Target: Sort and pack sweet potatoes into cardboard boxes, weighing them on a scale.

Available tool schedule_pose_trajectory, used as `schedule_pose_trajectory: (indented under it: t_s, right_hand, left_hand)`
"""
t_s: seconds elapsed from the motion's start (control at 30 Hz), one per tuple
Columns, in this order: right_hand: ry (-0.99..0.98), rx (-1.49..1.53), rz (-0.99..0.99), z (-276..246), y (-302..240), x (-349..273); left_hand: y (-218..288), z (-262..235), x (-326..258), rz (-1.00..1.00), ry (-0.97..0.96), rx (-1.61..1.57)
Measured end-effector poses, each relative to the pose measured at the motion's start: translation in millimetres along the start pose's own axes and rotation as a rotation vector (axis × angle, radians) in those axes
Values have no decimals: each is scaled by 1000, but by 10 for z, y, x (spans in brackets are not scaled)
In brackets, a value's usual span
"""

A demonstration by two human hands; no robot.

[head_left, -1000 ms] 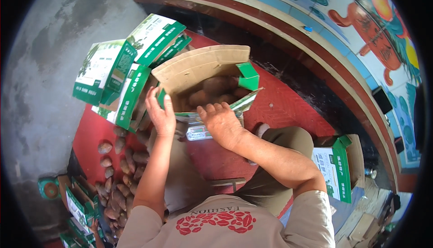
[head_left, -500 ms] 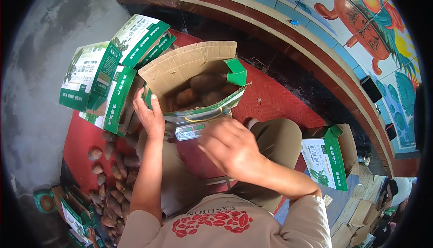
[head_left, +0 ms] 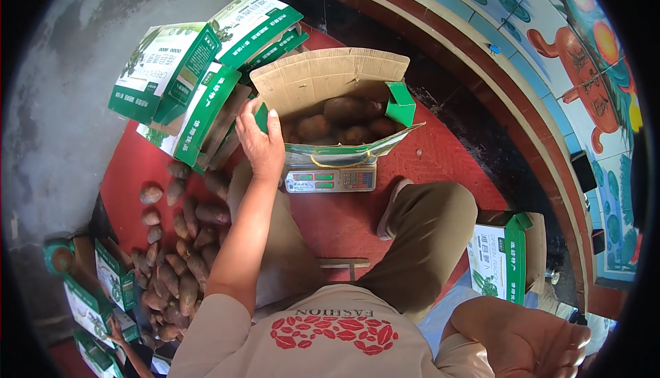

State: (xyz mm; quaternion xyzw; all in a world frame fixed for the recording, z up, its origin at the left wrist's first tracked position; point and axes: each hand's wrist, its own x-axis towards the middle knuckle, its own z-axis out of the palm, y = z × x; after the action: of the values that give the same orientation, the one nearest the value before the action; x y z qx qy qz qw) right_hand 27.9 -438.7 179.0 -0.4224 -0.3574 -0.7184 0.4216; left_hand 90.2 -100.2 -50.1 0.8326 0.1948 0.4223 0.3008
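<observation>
1. Apparently steadies open carton (head_left: 337,152) with left hand (head_left: 261,143), with thumb and fingers spread about left green flap (head_left: 262,117); cannot tell grip firmness.
2. Seems set atop scale (head_left: 357,180), with display (head_left: 323,177) on near side, presumably for easy reading.
3. Contains brown tubers (head_left: 347,111) below upright back flap (head_left: 328,67), likely raised for access.
4. Shows right hand (head_left: 526,335) empty, loosely wide, palm up, well apart from carton.

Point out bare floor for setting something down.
Red floor between the open carton, right knee and black wall base is nearly bare; a smaller patch lies between the legs and weighing scale. Left is crowded: loose sweet potatoes, cartons.
</observation>
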Motion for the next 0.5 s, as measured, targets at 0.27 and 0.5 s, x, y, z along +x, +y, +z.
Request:
schedule_pose_trajectory:
  t_s: [0.27,0.5]
  right_hand:
    - [-167,16,69,-63,-107,-5]
    - [-166,129,139,-23,-159,-41]
  left_hand:
    - [-28,2,7,34,0,-11]
    - [-5,13,0,18,11,-19]
